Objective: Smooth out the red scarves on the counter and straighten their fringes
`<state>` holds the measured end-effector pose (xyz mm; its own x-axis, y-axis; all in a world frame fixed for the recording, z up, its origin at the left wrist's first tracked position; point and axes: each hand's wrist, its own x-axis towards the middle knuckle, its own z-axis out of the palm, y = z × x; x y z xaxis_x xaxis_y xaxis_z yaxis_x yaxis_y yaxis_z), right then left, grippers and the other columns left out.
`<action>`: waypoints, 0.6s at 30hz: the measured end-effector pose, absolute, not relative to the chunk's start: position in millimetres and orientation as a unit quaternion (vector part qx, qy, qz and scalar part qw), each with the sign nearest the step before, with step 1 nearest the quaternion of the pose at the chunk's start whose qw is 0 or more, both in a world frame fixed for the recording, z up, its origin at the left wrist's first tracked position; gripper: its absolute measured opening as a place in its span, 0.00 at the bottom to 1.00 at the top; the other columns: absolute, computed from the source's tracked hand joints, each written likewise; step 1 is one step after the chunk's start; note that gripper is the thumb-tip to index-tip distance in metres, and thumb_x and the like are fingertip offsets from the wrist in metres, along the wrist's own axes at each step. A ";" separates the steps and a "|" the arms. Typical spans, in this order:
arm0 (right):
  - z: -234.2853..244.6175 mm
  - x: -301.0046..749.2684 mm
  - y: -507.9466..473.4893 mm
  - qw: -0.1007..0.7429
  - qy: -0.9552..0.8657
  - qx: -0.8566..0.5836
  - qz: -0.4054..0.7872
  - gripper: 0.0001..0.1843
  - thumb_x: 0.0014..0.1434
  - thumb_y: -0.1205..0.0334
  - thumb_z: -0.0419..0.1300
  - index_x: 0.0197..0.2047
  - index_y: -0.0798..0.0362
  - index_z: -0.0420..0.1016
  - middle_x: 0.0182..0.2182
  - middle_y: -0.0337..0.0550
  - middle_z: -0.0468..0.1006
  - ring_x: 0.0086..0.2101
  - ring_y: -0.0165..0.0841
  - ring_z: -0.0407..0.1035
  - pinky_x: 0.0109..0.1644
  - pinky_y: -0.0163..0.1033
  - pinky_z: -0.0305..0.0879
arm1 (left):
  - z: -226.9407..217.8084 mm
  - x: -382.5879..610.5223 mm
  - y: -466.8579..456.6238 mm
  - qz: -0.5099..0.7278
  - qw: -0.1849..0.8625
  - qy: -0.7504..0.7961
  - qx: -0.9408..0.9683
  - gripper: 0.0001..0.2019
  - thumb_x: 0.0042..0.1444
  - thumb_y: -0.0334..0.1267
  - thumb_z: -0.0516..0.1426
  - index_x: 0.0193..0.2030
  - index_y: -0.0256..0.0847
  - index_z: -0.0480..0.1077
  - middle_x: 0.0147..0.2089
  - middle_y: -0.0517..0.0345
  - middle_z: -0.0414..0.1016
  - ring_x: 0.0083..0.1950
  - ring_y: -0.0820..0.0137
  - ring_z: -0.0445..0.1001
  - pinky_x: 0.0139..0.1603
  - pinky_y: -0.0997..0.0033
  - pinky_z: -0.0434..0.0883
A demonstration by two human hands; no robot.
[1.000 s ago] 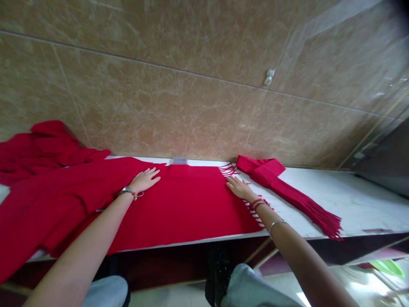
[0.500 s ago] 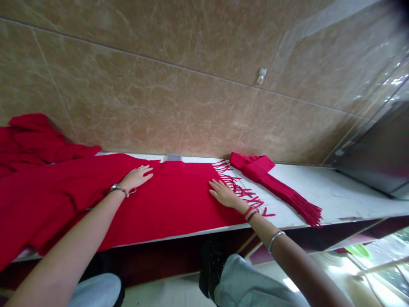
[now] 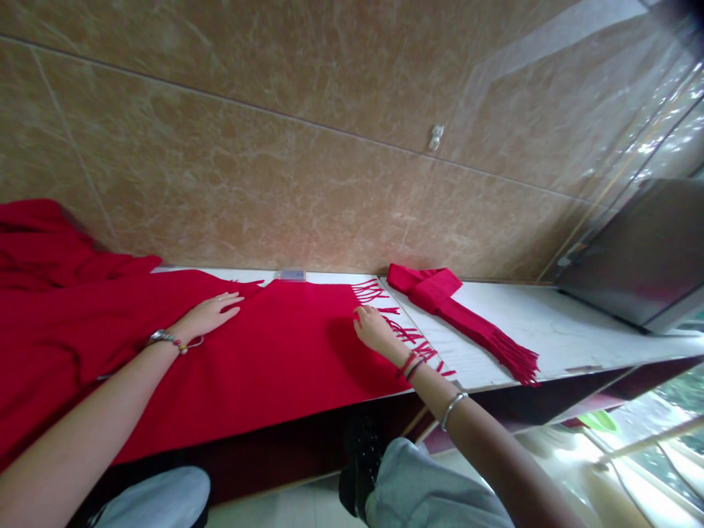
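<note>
A wide red scarf [image 3: 286,345] lies spread along the white ledge, its near side hanging over the front edge. My left hand [image 3: 206,315] rests flat on it with fingers outstretched. Over the scarf's right end, close to the fringe [image 3: 404,334], my right hand [image 3: 377,334] is curled with its fingers drawn together. A dark shadow falls on the cloth beside it, and I see no cloth pulled up into the fingers. To the right lies a second red scarf [image 3: 467,323], folded narrow, with its fringe pointing toward the front edge.
Bunched red cloth [image 3: 33,242] is heaped at the far left. A brown marbled wall [image 3: 275,183] rises behind the white ledge [image 3: 572,323]. At the wall's foot lies a small flat greyish piece [image 3: 291,276]. A grey metallic box [image 3: 632,253] stands at the right end.
My right hand has gone from lying flat to curled and appears lifted off the scarf. My left hand has slid a little leftward over the cloth. The view has shifted slightly.
</note>
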<state>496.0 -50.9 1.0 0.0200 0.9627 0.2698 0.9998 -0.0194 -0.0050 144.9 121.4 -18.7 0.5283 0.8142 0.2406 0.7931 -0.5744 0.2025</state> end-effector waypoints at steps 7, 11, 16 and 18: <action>3.0 556.6 -68.4 -0.056 -0.596 -0.790 -0.133 0.16 0.60 0.66 0.45 0.43 0.60 0.71 0.43 0.59 0.70 0.46 0.45 0.62 0.46 0.47 0.59 | -31.8 140.5 136.0 0.179 0.039 0.439 0.880 0.38 0.51 0.59 0.38 0.57 0.31 0.63 0.60 0.47 0.61 0.62 0.63 0.57 0.63 0.68 0.51; 15.2 569.4 -65.4 -0.045 -0.566 -0.810 -0.149 0.18 0.59 0.69 0.43 0.47 0.62 0.69 0.43 0.62 0.69 0.44 0.44 0.64 0.44 0.46 0.60 | -32.6 141.3 136.7 0.180 0.032 0.439 0.880 0.37 0.51 0.58 0.38 0.56 0.33 0.64 0.60 0.49 0.62 0.62 0.64 0.58 0.63 0.69 0.52; 8.1 519.5 -19.2 -0.023 -0.648 -0.749 -0.137 0.18 0.59 0.69 0.43 0.48 0.62 0.69 0.44 0.59 0.70 0.45 0.40 0.63 0.48 0.41 0.58 | -27.7 142.0 132.5 0.184 0.042 0.438 0.879 0.36 0.51 0.57 0.39 0.56 0.30 0.65 0.60 0.46 0.62 0.61 0.63 0.59 0.63 0.69 0.52; 2.0 509.6 -8.6 -0.035 -0.663 -0.737 -0.123 0.18 0.59 0.69 0.44 0.48 0.63 0.69 0.44 0.60 0.70 0.45 0.41 0.63 0.48 0.42 0.58 | -26.9 141.4 132.0 0.189 0.047 0.442 0.875 0.36 0.51 0.56 0.40 0.56 0.30 0.64 0.59 0.46 0.63 0.61 0.64 0.59 0.63 0.69 0.52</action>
<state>509.6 -8.6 2.0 0.0897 0.9866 0.1361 0.9695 -0.1178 0.2147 141.4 132.0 -26.9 0.5374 0.7920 0.2896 0.7561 -0.6046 0.2505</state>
